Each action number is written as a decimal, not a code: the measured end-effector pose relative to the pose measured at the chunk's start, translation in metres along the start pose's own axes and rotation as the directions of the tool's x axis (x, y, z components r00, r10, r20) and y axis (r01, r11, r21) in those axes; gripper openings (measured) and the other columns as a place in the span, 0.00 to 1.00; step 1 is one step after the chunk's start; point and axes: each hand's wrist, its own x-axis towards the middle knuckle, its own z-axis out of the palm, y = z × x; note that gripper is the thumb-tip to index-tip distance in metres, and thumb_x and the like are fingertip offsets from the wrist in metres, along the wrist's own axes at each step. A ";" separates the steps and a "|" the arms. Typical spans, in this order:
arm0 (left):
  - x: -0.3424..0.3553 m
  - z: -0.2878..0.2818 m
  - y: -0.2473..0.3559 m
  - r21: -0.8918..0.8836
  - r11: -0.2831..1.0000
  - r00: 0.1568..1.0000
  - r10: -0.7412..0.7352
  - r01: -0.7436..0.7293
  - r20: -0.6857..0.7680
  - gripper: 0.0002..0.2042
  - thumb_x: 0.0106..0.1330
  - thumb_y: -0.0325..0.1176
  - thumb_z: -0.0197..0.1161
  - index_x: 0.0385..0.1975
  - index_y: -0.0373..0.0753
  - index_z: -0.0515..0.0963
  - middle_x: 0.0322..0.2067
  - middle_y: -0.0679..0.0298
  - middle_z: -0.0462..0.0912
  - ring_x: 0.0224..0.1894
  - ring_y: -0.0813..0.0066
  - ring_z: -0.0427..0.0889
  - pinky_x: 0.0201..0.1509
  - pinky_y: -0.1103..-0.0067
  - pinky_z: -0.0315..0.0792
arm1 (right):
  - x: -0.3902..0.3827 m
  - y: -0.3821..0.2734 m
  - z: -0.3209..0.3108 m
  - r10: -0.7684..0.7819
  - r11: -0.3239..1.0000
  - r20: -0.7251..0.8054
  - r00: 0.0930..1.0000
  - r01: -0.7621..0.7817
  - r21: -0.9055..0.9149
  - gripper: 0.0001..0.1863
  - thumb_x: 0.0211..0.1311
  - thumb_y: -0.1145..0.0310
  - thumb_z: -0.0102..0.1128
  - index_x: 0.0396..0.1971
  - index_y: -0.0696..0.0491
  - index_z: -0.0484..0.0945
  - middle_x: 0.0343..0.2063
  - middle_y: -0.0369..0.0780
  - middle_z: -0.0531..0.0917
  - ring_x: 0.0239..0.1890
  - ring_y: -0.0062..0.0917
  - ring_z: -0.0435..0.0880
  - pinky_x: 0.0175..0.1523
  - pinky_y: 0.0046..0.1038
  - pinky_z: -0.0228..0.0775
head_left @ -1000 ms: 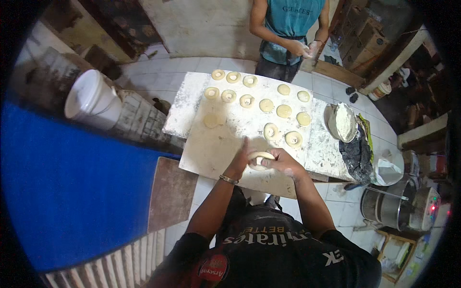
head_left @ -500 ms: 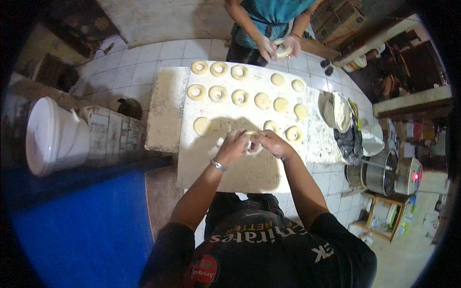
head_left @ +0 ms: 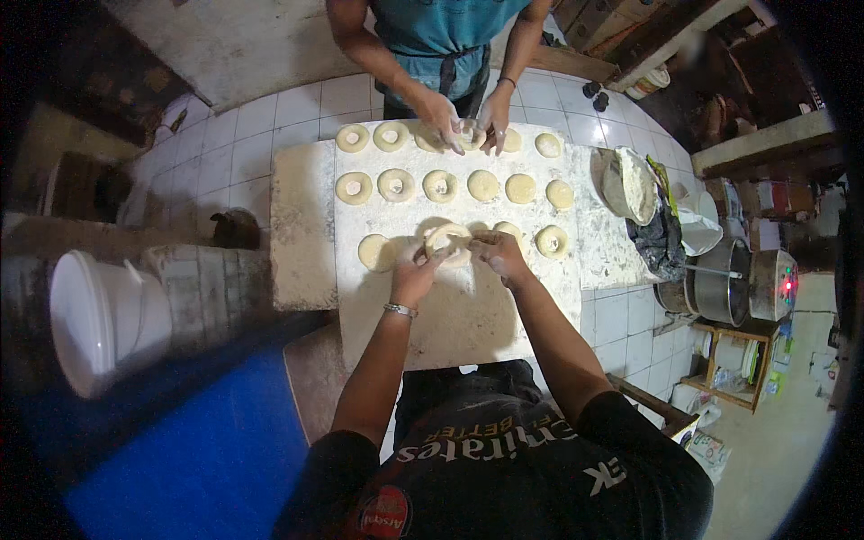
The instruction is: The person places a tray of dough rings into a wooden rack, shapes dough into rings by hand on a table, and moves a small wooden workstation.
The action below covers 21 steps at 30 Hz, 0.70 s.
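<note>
A dough ring [head_left: 447,232] is pinched by my left hand [head_left: 420,265] on its left side and my right hand [head_left: 495,254] on its right, low over the floured board [head_left: 414,315]. Several rings [head_left: 396,200] and flat dough rounds [head_left: 376,267] lie in rows on the board; another ring [head_left: 509,228] sits partly behind my right fingers. Across the board, a co-worker in a teal top [head_left: 441,36] has both hands [head_left: 441,121] around another ring [head_left: 470,126] at the back row.
A floury bowl [head_left: 625,189], black plastic [head_left: 652,247] and metal pots [head_left: 724,279] stand at the right, near a device with a red light [head_left: 769,297]. A lidded white bucket [head_left: 94,319] is at the left beside a blue surface [head_left: 189,450]. A wooden shelf [head_left: 724,360] is lower right.
My hands and the ring have moved leftward and away from me, further onto the board. The co-worker's hands have come down to the back row with a ring.
</note>
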 end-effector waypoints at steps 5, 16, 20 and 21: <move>0.020 -0.081 -0.051 0.612 0.771 0.826 0.455 -0.178 -0.333 0.25 0.55 0.36 0.70 0.52 0.35 0.75 0.51 0.51 0.78 0.55 0.53 0.74 0.61 0.62 0.66 | -0.033 0.018 -0.017 0.011 0.993 -0.075 0.997 -0.020 -0.115 0.15 0.62 0.66 0.63 0.39 0.64 0.81 0.31 0.40 0.85 0.30 0.20 0.78 0.37 0.25 0.71; -0.022 -0.034 -0.016 0.022 0.987 0.987 0.156 -0.157 0.037 0.17 0.57 0.28 0.70 0.43 0.35 0.70 0.38 0.59 0.81 0.37 0.73 0.80 0.38 0.77 0.75 | -0.058 -0.017 0.005 -0.102 0.985 0.293 0.951 0.138 -0.104 0.16 0.57 0.65 0.67 0.40 0.62 0.81 0.29 0.38 0.83 0.32 0.20 0.78 0.39 0.25 0.70; -0.081 0.050 -0.011 -0.277 0.960 0.997 0.058 -0.042 0.050 0.18 0.60 0.27 0.69 0.48 0.36 0.71 0.40 0.59 0.82 0.37 0.78 0.81 0.32 0.83 0.75 | -0.083 -0.043 -0.046 -0.023 0.999 0.455 0.890 0.036 -0.019 0.13 0.55 0.65 0.69 0.33 0.59 0.82 0.24 0.32 0.79 0.27 0.16 0.72 0.30 0.22 0.62; -0.096 0.066 0.003 -0.248 0.968 0.999 -0.019 0.030 0.046 0.19 0.60 0.27 0.69 0.49 0.34 0.71 0.41 0.59 0.82 0.37 0.79 0.80 0.33 0.83 0.74 | -0.094 -0.039 -0.062 -0.021 0.999 0.453 0.891 0.006 0.034 0.13 0.55 0.65 0.69 0.34 0.59 0.82 0.24 0.32 0.79 0.26 0.16 0.72 0.30 0.22 0.62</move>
